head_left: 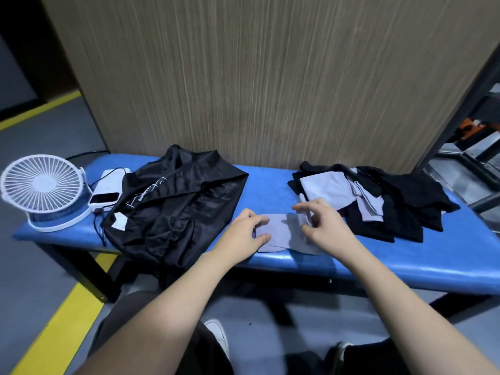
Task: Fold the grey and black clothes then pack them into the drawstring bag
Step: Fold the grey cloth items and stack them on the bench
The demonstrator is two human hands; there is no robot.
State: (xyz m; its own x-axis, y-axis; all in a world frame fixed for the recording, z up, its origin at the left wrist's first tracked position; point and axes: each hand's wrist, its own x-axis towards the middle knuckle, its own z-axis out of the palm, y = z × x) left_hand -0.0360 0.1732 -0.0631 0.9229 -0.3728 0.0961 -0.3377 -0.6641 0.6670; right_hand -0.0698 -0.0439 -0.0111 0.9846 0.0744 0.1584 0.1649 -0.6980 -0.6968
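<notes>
Grey cloth (281, 234) lies at the desk (270, 190) front edge; left hand (244, 231) presses it flat, right hand (322, 226) pinches its right end.

I sit at a blue padded tabletop (270, 190) on dark legs. Behind it, at twelve o'clock, a tall wood-grain panel (270, 77) fills most of my view. The floor (35, 266) is grey, with a yellow stripe (62, 315) running from seven o'clock under the tabletop and another (40, 109) at ten o'clock. At nine o'clock a white fan (43, 189) stands on the tabletop, beside a white power bank (104, 198). At two o'clock a dark metal frame (470, 104) leans.
</notes>
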